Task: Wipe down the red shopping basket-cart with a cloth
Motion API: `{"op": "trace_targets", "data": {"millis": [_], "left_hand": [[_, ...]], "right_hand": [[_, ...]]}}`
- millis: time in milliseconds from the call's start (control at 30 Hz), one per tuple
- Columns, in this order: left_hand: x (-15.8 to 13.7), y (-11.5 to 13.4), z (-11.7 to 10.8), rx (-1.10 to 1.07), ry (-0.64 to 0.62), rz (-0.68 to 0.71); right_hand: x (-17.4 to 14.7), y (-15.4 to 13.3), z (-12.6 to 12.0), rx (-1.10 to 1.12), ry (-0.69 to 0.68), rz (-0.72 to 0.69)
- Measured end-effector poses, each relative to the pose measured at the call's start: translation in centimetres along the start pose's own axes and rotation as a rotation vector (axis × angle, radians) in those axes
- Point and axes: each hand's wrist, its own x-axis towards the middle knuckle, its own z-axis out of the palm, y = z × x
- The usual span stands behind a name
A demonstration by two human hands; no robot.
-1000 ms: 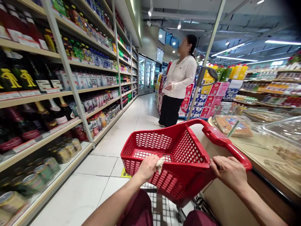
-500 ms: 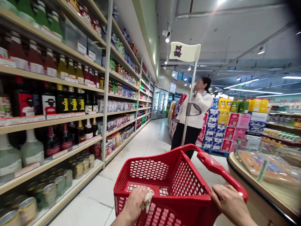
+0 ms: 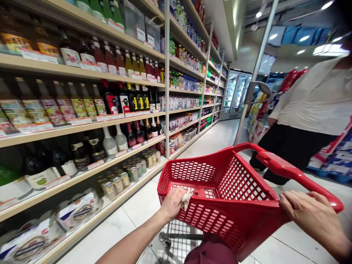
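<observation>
The cart (image 3: 242, 204) should roll best pushed evenly, left hand (image 3: 172, 204) holding it and a white scrap (image 3: 186, 198), right hand (image 3: 309, 212) holding it too.

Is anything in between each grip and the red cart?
Nothing visible separates the right grip from the cart. The left grip is on the near rim, with a white wad poking out; I can't tell if some is squeezed underneath.

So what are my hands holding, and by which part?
Your left hand grips the red cart by its near rim, plus a crumpled whitish scrap; your right hand grips the rim's corner beside the handle.
</observation>
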Motion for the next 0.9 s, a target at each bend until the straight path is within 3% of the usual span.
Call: {"op": "trace_targets", "data": {"millis": [200,433,567,733,833,900], "left_hand": [[-3.9,-3.0,-2.8,0.040,0.031,-0.066],[-5.4,-6.1,-4.2,0.107,0.061,-0.168],[-4.1,-7.0,-3.2,0.082,0.052,-0.116],[-1.2,-6.5,-0.4,-0.031,0.077,0.028],[1.7,-4.9,1.7,-0.115,0.028,0.059],[4.2,-2.3,2.9,-0.176,-0.011,0.085]], "right_hand": [[2.6,-2.7,3.4,-0.114,-0.073,-0.156],[5.0,-5.8,5.2,0.027,-0.153,-0.221],[4.8,-6.1,3.9,-0.043,-0.144,-0.160],[2.5,-4.9,0.4,-0.189,-0.173,-0.041],[0.7,-3.5,-1.8,-0.289,-0.159,0.051],[-0.6,-2.5,-3.4,-0.358,-0.146,0.093]]}}
